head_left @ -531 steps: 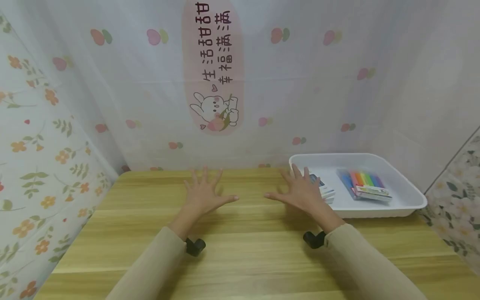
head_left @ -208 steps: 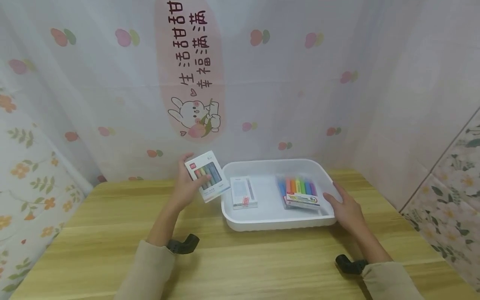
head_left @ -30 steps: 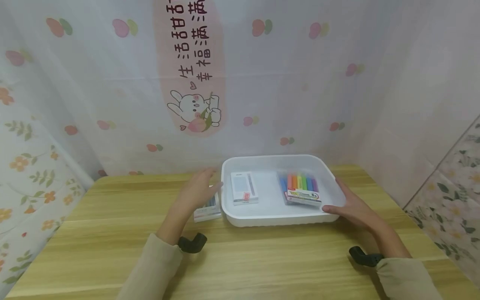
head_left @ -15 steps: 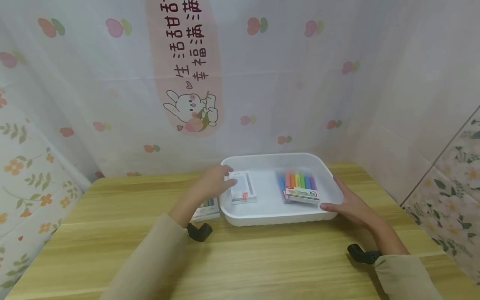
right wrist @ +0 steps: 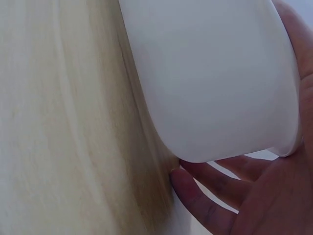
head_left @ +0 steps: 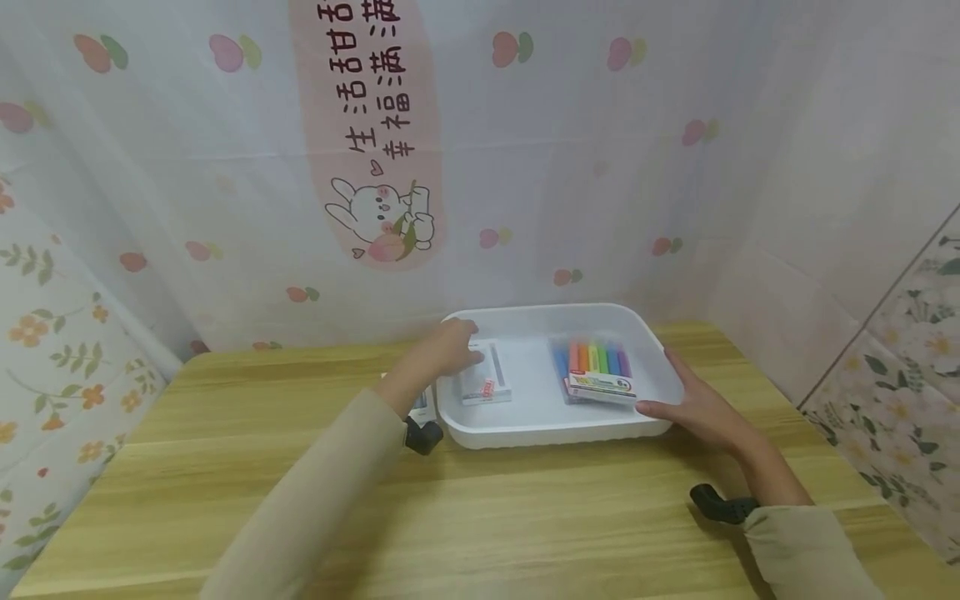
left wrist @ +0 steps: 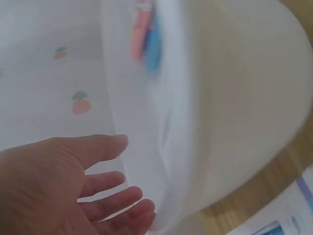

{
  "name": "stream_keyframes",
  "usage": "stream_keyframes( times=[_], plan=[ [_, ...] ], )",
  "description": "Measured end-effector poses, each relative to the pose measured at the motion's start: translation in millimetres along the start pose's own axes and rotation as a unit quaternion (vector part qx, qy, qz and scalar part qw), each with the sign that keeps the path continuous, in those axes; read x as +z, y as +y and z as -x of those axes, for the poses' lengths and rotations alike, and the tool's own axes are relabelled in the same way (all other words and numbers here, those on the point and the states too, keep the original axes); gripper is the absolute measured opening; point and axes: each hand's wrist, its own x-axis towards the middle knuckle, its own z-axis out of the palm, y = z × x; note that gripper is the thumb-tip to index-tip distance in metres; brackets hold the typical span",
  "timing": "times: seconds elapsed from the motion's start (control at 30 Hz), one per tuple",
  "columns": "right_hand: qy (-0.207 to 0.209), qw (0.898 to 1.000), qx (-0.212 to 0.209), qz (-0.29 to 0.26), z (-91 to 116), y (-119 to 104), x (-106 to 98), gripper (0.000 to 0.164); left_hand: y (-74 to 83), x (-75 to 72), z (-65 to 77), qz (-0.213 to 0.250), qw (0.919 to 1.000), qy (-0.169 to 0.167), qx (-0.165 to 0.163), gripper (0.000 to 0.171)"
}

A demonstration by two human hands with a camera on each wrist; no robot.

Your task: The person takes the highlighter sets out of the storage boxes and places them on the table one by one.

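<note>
White box (head_left: 491,380) in tray (head_left: 555,435), 9 o'clock: probably light, stiffish; pinch its sides. Left hand (head_left: 448,346) empty, fingers apart; right hand (head_left: 701,408) grips tray.

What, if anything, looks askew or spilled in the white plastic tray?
The transparent pack of rainbow-coloured sticks lies slightly askew, overlapping a flat blue pack inside the tray. Nothing visible looks spilled or damaged.

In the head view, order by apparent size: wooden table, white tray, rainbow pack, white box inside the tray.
1. Wooden table
2. White tray
3. Rainbow pack and white box: too alike to rank; the left hand partly covers the box.
</note>
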Motion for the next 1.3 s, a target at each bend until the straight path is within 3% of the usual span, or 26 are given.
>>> stream_keyframes(
  times=[0.2,0.67,0.87,1.13,1.3],
  plan=[
    [0.001,1.0,0.0,-0.004,-3.0,-2.2,0.3,0.111,1.0,1.7,-11.1,-0.067,0.9977,-0.013,-0.003,0.058],
    [0.007,1.0,-0.013,0.017,-2.7,0.8,-3.2,0.11,13.1,-1.3,-27.8,-0.107,0.9919,-0.069,-0.002,0.057],
    [0.007,1.0,-0.022,-0.005,-3.1,2.2,1.1,0.109,9.2,1.2,-31.1,-0.102,0.9901,-0.096,-0.007,0.065],
    [0.005,1.0,-0.01,-0.013,-2.8,3.2,0.4,0.11,7.3,5.1,-33.3,-0.081,0.9906,-0.107,-0.025,0.074],
    [0.008,1.0,-0.012,-0.012,-1.6,3.9,0.6,0.111,8.2,5.8,-29.7,-0.054,0.9909,-0.106,-0.064,0.088]
  ],
)
